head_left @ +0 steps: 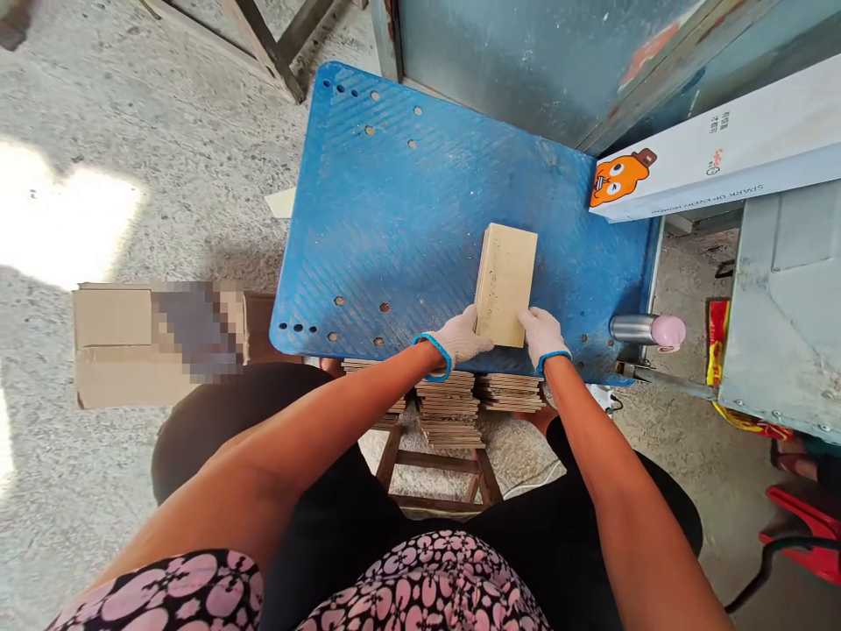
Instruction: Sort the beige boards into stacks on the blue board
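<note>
A small stack of tan rectangular boards point(509, 280) sits on the blue plastic tabletop point(407, 219), near its front edge. My left hand point(462, 337), in a white knit glove with a blue cuff, grips the stack's lower left side. On the lower right side, my right hand point(542, 335), gloved the same way, holds the stack too. Their fingertips are partly hidden against the boards. Below the table edge, several piles of similar thin boards point(450, 407) rest on a wooden stool point(437, 460) between my knees.
A long white box point(716, 145) with an orange cartoon lies across the table's back right corner. A steel flask with a pink lid point(634, 329) lies at the right edge. On the floor at left is a cardboard box point(115, 346). A grey metal cabinet point(788, 307) stands right.
</note>
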The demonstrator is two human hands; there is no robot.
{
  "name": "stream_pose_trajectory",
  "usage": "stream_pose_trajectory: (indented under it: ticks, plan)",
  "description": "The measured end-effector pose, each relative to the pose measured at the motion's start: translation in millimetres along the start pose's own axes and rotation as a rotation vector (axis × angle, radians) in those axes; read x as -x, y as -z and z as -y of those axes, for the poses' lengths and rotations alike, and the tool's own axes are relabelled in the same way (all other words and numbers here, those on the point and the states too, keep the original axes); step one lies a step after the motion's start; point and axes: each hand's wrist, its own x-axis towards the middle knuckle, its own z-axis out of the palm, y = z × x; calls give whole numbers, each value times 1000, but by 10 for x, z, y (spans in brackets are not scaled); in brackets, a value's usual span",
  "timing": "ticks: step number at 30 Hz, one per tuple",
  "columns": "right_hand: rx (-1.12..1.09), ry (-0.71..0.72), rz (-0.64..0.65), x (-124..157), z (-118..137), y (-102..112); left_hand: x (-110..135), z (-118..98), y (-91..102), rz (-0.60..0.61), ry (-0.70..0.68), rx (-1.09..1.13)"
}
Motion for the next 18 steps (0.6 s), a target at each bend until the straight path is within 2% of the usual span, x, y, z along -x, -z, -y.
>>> stream_pose_trajectory:
  ticks: [4, 8, 14, 18]
  plan:
    - [-93, -7, 48, -53, -42, -105, -74, 70, -88, -1, -50, 137]
    - [-146, -58, 44, -70, -37, -151, -233, 210, -254, -34, -110, 317]
    - [-303, -114, 75, -13, 80, -85, -414, 389, -551, 8, -144, 483]
    - [-271, -151, 88, -51, 57, 6, -420, 425, -592, 39, -148, 481]
